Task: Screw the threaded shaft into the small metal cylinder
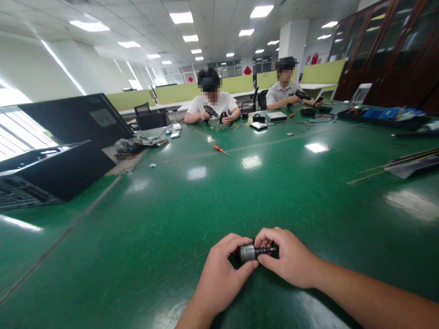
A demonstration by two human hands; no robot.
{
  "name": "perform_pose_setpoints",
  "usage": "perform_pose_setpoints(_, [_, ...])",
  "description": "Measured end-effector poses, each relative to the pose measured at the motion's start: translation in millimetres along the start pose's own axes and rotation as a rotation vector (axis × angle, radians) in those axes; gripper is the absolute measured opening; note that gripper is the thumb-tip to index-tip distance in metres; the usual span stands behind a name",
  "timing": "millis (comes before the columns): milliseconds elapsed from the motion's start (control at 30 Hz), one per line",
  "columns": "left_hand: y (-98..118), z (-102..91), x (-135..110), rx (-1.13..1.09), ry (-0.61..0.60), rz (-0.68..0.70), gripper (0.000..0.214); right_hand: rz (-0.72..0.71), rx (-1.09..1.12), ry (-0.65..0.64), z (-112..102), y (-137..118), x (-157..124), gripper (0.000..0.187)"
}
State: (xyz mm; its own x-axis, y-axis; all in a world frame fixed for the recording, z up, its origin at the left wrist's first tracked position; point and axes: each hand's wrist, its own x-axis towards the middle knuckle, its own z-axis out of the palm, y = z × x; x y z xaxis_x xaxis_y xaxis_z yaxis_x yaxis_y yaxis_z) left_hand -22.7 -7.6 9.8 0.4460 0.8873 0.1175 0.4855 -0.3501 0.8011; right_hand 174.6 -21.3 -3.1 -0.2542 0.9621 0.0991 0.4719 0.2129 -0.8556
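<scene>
Low in the head view, above the green tabletop [185, 205], my left hand [222, 269] is closed around the left end of a metal gearbox-like part [248, 252]. That part has a wide silver cylinder, and a thin dark ribbed shaft [265, 250] points right from it. My right hand [290, 256] curls about the shaft side, with thumb and fingers close to where shaft and cylinder meet. The part lies roughly level between both hands. Fingers hide its left end, and the exact contact of the right fingertips is hard to make out.
An orange screwdriver [221, 150] lies farther up the table. Black computer casing panels [75, 173] stand at left. Across the table, two people hold power drills [210, 111]. Thin rods [394, 165] and a black tray [377, 118] with blue items are at right.
</scene>
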Motion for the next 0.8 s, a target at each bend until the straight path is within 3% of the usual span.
perform_pose_setpoints(800, [2.4,-1.3,1.9,0.004,-0.006,0.005,0.025,0.004,-0.013,-0.007,-2.9,-3.1,-0.2,0.017])
